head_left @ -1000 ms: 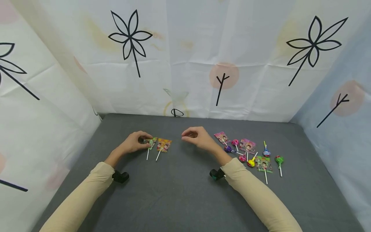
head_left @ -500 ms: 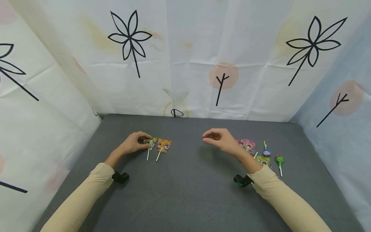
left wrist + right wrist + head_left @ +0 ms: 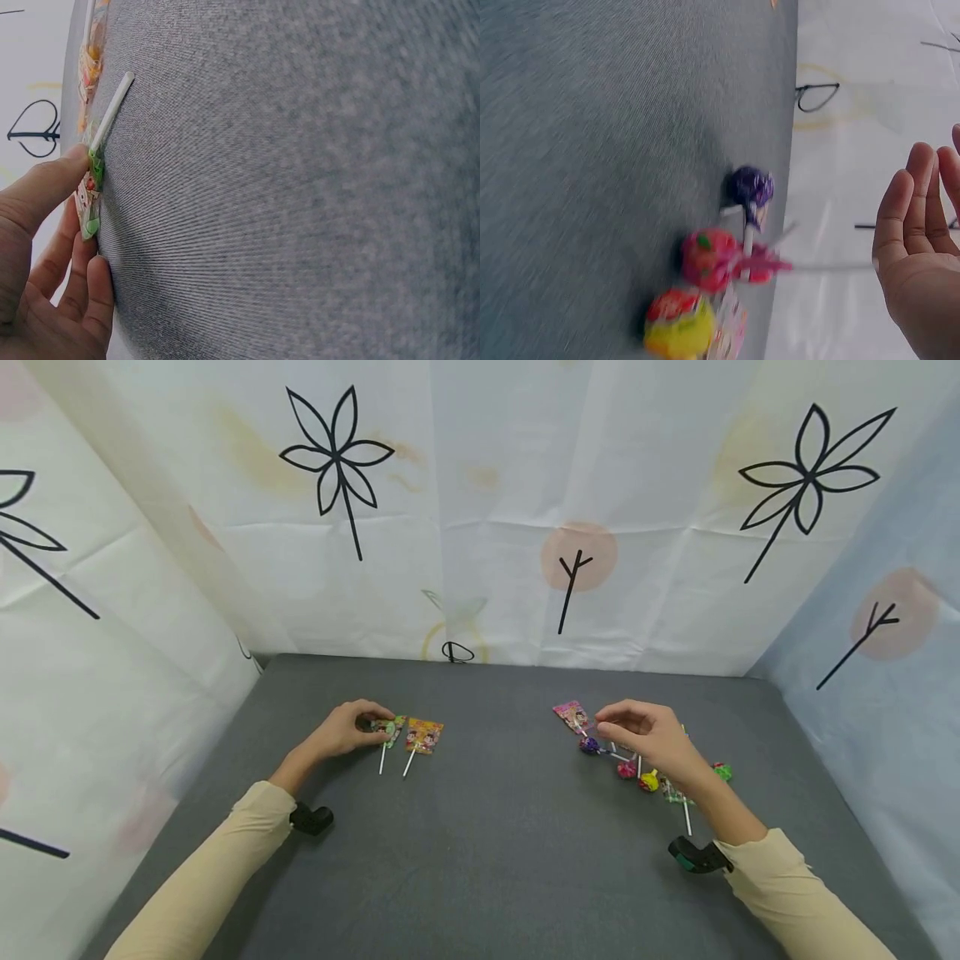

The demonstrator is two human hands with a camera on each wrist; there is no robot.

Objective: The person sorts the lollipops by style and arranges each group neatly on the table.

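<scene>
On the left side of the table, my left hand pinches a flat green-wrapped lollipop by its wrapper. In the left wrist view, the thumb lies on the green wrapper and the white stick points away. Just right of it lies an orange-wrapped lollipop. My right hand, empty with fingers loosely bent, hovers over the lollipops on the right and hides some of them. Around it show a flat pink-wrapped lollipop, a purple one, a round pink one and a yellow one.
Partly behind the right hand and wrist are a flat green-wrapped lollipop and a round green one. The grey table backs onto a white patterned cloth, which also hangs at both sides.
My right hand has moved right from the middle of the table to above the lollipop group, covering different ones as it passes. The left hand stays where it was on the green-wrapped lollipop.
</scene>
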